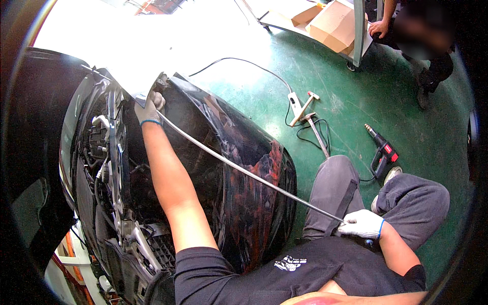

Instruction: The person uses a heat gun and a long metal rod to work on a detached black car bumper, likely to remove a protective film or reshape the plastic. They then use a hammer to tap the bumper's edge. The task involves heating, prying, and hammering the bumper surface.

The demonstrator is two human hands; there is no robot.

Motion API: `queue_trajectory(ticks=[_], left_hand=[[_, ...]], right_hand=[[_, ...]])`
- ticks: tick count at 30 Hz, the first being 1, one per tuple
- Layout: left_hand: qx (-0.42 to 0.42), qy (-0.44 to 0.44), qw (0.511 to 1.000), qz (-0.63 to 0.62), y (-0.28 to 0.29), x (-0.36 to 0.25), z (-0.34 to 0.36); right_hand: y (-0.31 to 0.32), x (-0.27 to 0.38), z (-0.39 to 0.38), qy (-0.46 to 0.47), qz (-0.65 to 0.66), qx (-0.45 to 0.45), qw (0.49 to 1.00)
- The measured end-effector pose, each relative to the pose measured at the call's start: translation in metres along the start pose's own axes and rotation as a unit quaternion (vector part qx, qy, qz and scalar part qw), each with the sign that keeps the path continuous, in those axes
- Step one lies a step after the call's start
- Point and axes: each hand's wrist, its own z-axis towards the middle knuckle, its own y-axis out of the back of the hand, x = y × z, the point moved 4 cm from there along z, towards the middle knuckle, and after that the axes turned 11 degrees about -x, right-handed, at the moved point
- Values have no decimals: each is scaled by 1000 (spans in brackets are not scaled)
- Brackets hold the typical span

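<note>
A long, thin metal rod [244,172] slants across the front of my body, over a black car fender with reddish scuffed patches [254,183]. My right hand [362,223], in a white glove, is closed round its near end, close to my lap. At the far end, my left hand [150,108], gloved too, has its fingers curled at the rod, beside the edge of the car body. The rod's far tip is hidden there. A glaring white panel [140,76] partly covers the spot above that hand.
The opened engine bay [101,152] lies left of my left arm. On the green floor are two hammers [306,108], a white power strip [295,104] with a black cable and a red-and-black heat gun [382,151]. A cart with cardboard boxes [333,25] and another person's hand [378,29] are farther off.
</note>
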Motion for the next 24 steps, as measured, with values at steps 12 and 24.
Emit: queue_trajectory(ticks=[12,24], left_hand=[[37,13,999,-24,-6,2,-3],[17,23,1000,-13,-2,3,6]], right_hand=[[-23,3,-24,9,23,-106,994],[-16,2,-19,1,24,-61,998]])
